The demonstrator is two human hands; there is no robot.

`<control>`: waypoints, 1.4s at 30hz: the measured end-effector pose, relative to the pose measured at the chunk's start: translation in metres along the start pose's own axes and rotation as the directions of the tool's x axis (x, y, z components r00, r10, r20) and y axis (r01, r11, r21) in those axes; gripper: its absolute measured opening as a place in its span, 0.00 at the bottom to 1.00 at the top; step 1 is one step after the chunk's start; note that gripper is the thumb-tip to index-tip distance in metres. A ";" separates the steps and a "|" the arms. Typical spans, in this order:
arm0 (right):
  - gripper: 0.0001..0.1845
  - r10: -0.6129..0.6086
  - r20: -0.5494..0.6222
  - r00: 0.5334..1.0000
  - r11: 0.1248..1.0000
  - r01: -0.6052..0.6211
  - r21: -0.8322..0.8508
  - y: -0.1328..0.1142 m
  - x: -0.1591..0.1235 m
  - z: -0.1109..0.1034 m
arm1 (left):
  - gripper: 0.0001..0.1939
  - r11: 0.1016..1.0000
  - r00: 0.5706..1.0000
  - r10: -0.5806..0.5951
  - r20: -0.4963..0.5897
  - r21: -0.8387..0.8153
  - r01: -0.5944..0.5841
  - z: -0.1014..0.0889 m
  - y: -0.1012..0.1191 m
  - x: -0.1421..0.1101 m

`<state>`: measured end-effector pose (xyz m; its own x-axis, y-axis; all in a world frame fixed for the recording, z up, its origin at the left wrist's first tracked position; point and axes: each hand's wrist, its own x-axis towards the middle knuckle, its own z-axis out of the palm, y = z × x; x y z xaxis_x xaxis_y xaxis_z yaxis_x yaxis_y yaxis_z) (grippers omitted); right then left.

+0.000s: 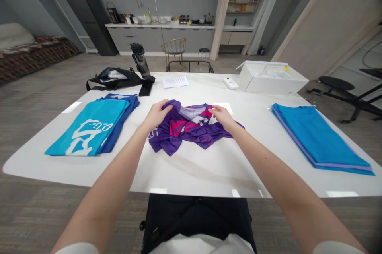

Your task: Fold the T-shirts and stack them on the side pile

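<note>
In the head view, a purple shirt (191, 128) with pink and white patterning lies crumpled on the white tabletop (185, 174), in the middle, in front of the person. The left hand (157, 114) is clamped on its upper left part, a fold of cloth between thumb and fingers. The right hand (221, 116) pinches the cloth at the right side of the neck opening, so the neckline spans between the two hands. To the left lies a folded turquoise shirt (92, 127) with white lettering, resting partly over a dark blue garment (119, 127). To the right is a stack of folded blue clothes (319, 136) with a lilac layer showing at its edge. Along the far side stand a black bag (115, 80), a dark bottle (139, 60), a phone (145, 89) just beside the bag, a printed sheet (176, 82), a small white device (230, 83) and an open white box (268, 84).
</note>
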<state>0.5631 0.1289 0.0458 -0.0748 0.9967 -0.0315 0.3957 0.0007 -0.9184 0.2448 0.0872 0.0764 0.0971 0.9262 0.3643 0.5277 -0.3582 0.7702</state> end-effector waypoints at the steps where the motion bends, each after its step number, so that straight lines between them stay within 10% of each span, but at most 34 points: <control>1: 0.28 0.036 0.018 0.999 0.994 -0.034 -0.107 -0.001 -0.004 0.005 | 0.16 1.000 1.000 0.021 -0.016 -0.012 -0.021 0.005 0.002 -0.001; 6: 0.40 0.179 0.023 0.984 0.767 -0.125 -0.629 -0.016 -0.006 0.023 | 0.17 0.998 0.997 0.056 -0.053 0.042 -0.053 0.018 0.013 -0.007; 13: 0.56 -0.001 -0.044 0.999 0.669 -0.032 -0.742 -0.038 -0.014 0.043 | 0.17 0.993 0.991 0.081 -0.109 0.098 -0.071 0.016 0.029 -0.011; 21: 0.22 0.081 0.071 0.994 0.568 0.013 -0.823 -0.034 -0.019 0.043 | 0.17 0.992 0.985 0.080 -0.150 0.110 -0.063 0.018 0.032 -0.013; 27: 0.15 -0.018 0.014 1.000 0.498 0.021 -0.867 -0.034 -0.007 0.016 | 0.17 0.990 0.976 0.072 -0.203 0.137 -0.045 0.009 0.018 -0.015; 37: 0.21 0.017 0.147 0.989 0.946 0.032 -0.322 -0.030 0.019 -0.042 | 0.15 1.000 0.919 -0.022 -0.394 -0.014 0.017 0.006 0.001 -0.008; 42: 0.09 -0.065 0.024 0.998 0.963 0.069 -0.262 -0.020 0.020 -0.047 | 0.14 0.996 0.909 -0.059 -0.413 -0.087 0.025 0.003 0.004 -0.002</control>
<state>0.5964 0.1531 0.0824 -0.1225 0.9923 0.0186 0.6155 0.0907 -0.7829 0.2496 0.0844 0.0771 -0.2918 0.8141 0.5021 0.4546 -0.3438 0.8216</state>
